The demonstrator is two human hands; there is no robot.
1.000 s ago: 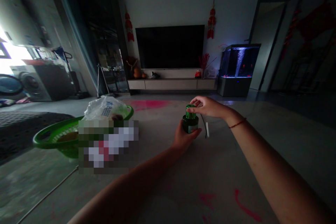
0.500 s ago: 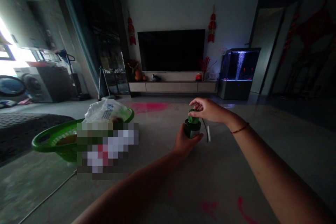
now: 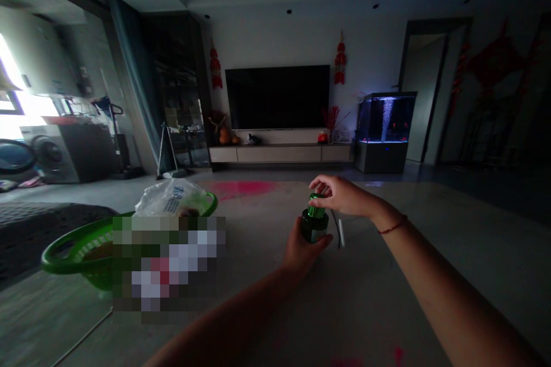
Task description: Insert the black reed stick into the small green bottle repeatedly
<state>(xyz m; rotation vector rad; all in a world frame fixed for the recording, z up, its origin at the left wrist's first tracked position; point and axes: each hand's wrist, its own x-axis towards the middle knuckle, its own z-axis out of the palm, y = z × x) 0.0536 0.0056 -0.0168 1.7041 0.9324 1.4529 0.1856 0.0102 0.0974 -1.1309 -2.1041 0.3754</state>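
A small dark green bottle (image 3: 314, 228) stands on the grey table (image 3: 387, 298) in the middle of the view. My left hand (image 3: 301, 249) is wrapped round its body from the near side. My right hand (image 3: 340, 195) comes in from the right and pinches the green ribbed cap (image 3: 316, 206) on top with its fingertips. A red string circles my right wrist. Just right of the bottle lie a thin white stick (image 3: 341, 232) and a dark cord on the table.
A green plastic basket (image 3: 81, 241) with a crumpled plastic bag (image 3: 172, 198) sits at the left of the table, beside a blurred patch. Across the dim room stand a television (image 3: 278, 97), a low cabinet, a lit fish tank (image 3: 385, 120) and a washing machine (image 3: 47, 152).
The view has tilted upward, so hands and bottle sit lower in the picture. Both hands have stayed on the bottle and cap, with the right fingers shifting slightly on the cap.
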